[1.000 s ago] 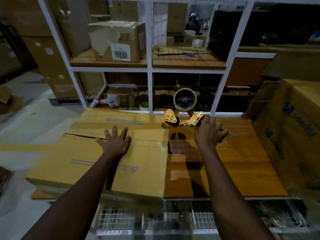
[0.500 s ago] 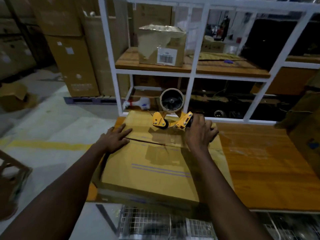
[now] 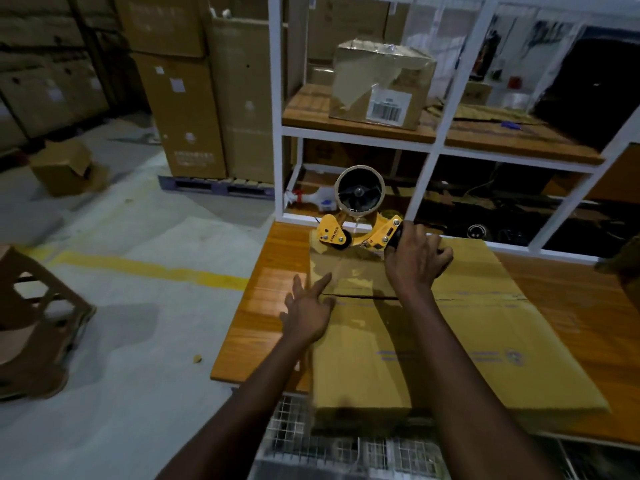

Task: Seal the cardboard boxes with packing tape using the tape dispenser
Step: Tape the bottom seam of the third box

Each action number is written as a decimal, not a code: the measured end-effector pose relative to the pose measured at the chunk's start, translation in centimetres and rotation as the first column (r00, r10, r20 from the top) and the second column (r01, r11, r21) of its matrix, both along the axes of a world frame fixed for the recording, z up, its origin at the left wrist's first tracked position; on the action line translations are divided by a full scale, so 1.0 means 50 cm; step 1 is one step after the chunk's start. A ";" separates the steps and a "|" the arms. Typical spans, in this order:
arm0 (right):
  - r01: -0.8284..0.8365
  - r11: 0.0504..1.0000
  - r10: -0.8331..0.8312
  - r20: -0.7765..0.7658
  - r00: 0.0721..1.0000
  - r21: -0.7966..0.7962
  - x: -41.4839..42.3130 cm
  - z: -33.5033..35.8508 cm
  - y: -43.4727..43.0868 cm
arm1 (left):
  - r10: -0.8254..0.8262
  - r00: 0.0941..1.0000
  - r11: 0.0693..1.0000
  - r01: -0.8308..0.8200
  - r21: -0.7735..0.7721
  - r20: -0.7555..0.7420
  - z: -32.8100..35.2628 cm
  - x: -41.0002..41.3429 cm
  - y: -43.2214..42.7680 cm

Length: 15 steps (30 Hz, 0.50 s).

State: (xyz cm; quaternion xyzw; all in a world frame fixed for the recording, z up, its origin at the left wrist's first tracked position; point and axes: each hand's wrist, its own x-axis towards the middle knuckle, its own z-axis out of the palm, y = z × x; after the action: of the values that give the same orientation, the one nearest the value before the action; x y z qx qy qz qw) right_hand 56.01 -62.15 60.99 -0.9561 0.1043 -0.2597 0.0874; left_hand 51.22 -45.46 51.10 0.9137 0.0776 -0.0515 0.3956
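- Since half a second ago, your right hand (image 3: 414,261) has carried the tape dispenser (image 3: 356,230) out to the far edge of the cardboard box (image 3: 467,341), and your view has swung left, so the box now sits right of centre.
- Your right hand's fingers are curled round the dispenser's dark handle. The yellow frame rests on the far flap near its left corner, with the tape roll (image 3: 360,192) standing above it.
- Your left hand (image 3: 308,313) holds nothing. Its fingers are straight and spread, with the forefinger lying on the box top at the left end of the seam (image 3: 485,299).
- The box lies flat on the wooden table (image 3: 256,306), its flaps closed.
- Behind it, a smaller box (image 3: 381,84) with a barcode label sits on the white shelf.
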 end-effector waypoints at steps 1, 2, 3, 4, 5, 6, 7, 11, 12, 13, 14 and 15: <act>-0.008 1.000 0.008 0.010 1.000 0.000 -0.003 0.002 0.002 | 0.008 1.000 1.000 -0.008 -0.011 -0.003 0.002 -0.013 -0.014; -0.016 1.000 0.016 0.017 1.000 0.001 -0.005 0.004 0.004 | 0.027 1.000 0.999 -0.027 -0.019 0.001 0.005 -0.023 -0.022; -0.023 1.000 0.023 0.024 0.999 0.000 -0.007 0.006 0.005 | 0.061 0.998 0.998 -0.061 -0.016 0.031 0.011 -0.029 -0.024; -0.030 1.000 0.030 0.028 0.999 -0.003 -0.009 0.009 0.005 | 0.104 0.989 0.994 -0.106 0.013 0.105 0.017 -0.032 -0.020; -0.035 0.999 0.035 0.034 0.999 -0.006 -0.011 0.013 0.004 | 0.153 0.965 0.986 -0.164 0.037 0.213 0.023 -0.033 -0.014; -0.040 0.999 0.040 0.042 0.998 -0.006 -0.013 0.017 0.003 | 0.206 0.924 0.975 -0.221 0.008 0.322 0.031 -0.032 -0.005; -0.046 0.999 0.047 0.052 0.998 -0.005 -0.014 0.021 0.002 | 0.285 0.873 0.958 -0.266 -0.104 0.396 0.041 -0.029 0.008; -0.072 0.997 0.072 0.080 0.994 -0.002 -0.021 0.035 0.002 | 0.481 0.876 0.701 -0.352 -0.620 0.046 0.096 0.000 0.041; -0.076 0.997 0.075 0.084 0.994 0.001 -0.021 0.038 0.003 | 0.392 0.914 0.658 -0.361 -0.661 -0.109 0.110 0.004 0.042; -0.081 0.997 0.080 0.088 0.993 0.007 -0.021 0.041 0.005 | 0.262 0.933 0.603 -0.359 -0.712 -0.248 0.123 0.006 0.040; -0.087 0.996 0.086 0.091 0.992 0.012 -0.021 0.043 0.007 | 0.118 0.932 0.549 -0.349 -0.759 -0.344 0.132 0.005 0.040; -0.092 0.996 0.090 0.094 0.991 0.016 -0.021 0.044 0.009 | -0.010 0.920 0.515 -0.331 -0.791 -0.391 0.136 0.005 0.039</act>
State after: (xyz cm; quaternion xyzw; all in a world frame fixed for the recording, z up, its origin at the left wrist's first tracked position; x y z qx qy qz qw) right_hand 54.97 -61.72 63.21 -0.9457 0.0589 -0.2988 0.1139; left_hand 51.49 -43.53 57.92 0.5712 0.1969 -0.2050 0.7701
